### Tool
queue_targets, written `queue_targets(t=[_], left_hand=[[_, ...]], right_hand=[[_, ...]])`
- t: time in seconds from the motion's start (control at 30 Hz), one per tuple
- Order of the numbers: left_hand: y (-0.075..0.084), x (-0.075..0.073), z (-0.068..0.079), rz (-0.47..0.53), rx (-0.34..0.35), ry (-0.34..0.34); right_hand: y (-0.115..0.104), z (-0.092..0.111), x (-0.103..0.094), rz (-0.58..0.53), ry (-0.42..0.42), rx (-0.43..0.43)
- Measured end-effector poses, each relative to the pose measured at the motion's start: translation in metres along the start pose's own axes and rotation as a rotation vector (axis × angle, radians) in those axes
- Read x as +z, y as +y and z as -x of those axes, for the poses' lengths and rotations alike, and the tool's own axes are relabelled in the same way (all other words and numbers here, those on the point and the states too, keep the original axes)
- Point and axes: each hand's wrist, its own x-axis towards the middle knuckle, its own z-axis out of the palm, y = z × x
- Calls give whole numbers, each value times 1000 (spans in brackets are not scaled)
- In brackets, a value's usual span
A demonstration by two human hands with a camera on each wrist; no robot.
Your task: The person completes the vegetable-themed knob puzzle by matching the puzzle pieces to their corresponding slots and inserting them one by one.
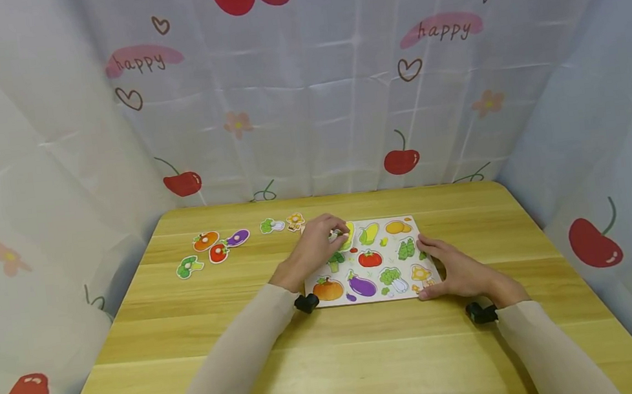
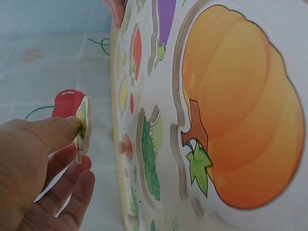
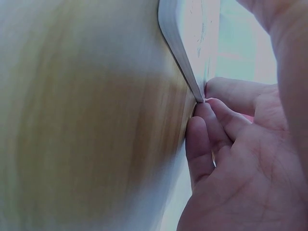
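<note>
My left hand (image 1: 317,247) pinches a yellow-and-green puzzle piece (image 2: 83,126) between thumb and fingers, over the upper left of the board. Under it lies a white vegetable puzzle board (image 1: 390,257) with pictures of a pumpkin (image 1: 328,289), an eggplant (image 1: 362,284), a tomato (image 1: 370,258) and corn (image 1: 369,234), among several others. The held piece is seen nearly edge-on in the left wrist view, raised off the board. At the board's right side, my right hand (image 1: 465,274) grips its edge, thumb by the near corner and fingers along the side.
Loose pieces lie on the wooden table (image 1: 370,360) left of the board: broccoli (image 1: 189,267), pumpkin (image 1: 206,241), tomato (image 1: 218,253) and eggplant (image 1: 237,238). Closer to the board are a bok choy piece (image 1: 272,225) and a mushroom piece (image 1: 295,221). A printed curtain (image 1: 309,139) hangs behind.
</note>
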Motion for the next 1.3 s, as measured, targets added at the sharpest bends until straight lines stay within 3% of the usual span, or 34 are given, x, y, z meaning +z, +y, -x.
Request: queue_targets(t=[0.53, 0.7, 0.87, 0.93, 1.0, 1.3], left_hand=[[3, 25, -34, 17, -84, -113], [-22, 49, -50, -31, -57, -108], [-33, 64, -61, -81, -63, -125], [-28, 62, -63, -81, -81, -156], [-37, 71, -68, -70, -75, -162], [-17, 63, -65, -87, -107, -197]], right_hand=[[1, 0, 1, -5, 1, 2], [1, 1, 1, -7, 4, 0], [0, 1, 1, -9, 5, 2], [0, 1, 1, -8, 7, 0], [1, 1, 1, -6, 9, -5], [3, 0, 2, 5, 14, -16]])
